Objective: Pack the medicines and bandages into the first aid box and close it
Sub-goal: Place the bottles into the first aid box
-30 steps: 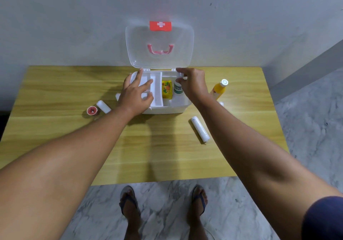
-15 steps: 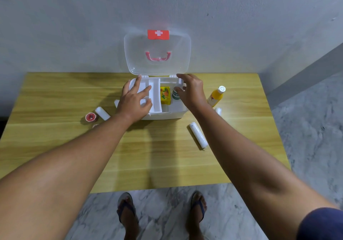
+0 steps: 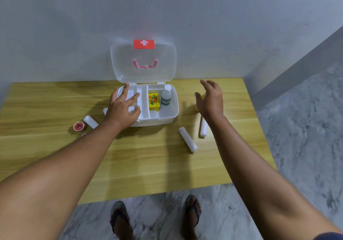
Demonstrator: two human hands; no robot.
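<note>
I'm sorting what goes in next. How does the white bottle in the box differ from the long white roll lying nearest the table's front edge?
The white bottle stands inside the first aid box; the long white roll lies flat on the table, outside it. The bottle carries a printed label and a cap; the roll looks plain. The bottle is already packed; the roll is not. Both are white and roughly cylindrical.

You see a white first aid box (image 3: pixel 167 118); its clear lid (image 3: pixel 128 63) bears a red label (image 3: pixel 143 44) with 1 white cross; inside, a yellow carton (image 3: pixel 154 102), orange-patterned; 2 white rolls (image 3: pixel 187 139) on light wood-grain table (image 3: pixel 55 100).
</note>
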